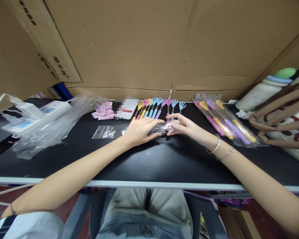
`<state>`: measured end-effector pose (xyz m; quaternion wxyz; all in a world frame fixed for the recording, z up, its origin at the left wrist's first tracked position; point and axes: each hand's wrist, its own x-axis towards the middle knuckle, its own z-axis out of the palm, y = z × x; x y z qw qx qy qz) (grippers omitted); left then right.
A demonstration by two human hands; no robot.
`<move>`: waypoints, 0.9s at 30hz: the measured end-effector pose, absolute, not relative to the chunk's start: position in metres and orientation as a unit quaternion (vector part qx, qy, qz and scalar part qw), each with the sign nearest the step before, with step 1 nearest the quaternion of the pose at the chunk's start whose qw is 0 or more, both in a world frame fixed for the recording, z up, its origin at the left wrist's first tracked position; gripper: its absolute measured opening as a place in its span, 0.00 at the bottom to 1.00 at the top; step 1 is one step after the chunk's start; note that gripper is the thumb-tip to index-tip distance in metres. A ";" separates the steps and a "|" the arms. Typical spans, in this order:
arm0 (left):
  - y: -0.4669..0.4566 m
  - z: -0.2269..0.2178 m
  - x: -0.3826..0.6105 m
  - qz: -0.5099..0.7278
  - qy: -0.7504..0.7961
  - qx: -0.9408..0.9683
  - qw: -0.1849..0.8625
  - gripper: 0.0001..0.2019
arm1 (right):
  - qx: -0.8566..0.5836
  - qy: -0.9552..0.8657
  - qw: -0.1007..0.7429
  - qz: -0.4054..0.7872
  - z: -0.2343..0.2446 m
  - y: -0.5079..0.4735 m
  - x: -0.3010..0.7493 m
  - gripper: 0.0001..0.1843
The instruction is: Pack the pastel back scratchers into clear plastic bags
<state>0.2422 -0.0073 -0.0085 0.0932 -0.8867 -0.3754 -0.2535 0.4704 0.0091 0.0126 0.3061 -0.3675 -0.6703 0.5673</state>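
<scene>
At the centre of the frame a clear plastic bag (114, 131) lies on the black tabletop (151, 162), its long axis running left to right with a slight rise rightward and its flat end pointing left; the left hand (141, 131) rests over its middle, thumb and forefinger spread apart, while the right hand (184, 126) pinches its right end. Claw-headed sticks (150, 113) lie just above the hands, claws toward the frame's top, with bagged sticks (222, 126) at right. Below the hands, the dark surface stretches to the pale front edge (149, 184) crossing the lower frame.
</scene>
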 end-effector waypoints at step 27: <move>-0.006 -0.011 0.241 -0.193 -0.365 -0.908 0.074 0.25 | -0.286 -0.696 0.364 0.549 0.006 0.004 0.463 0.21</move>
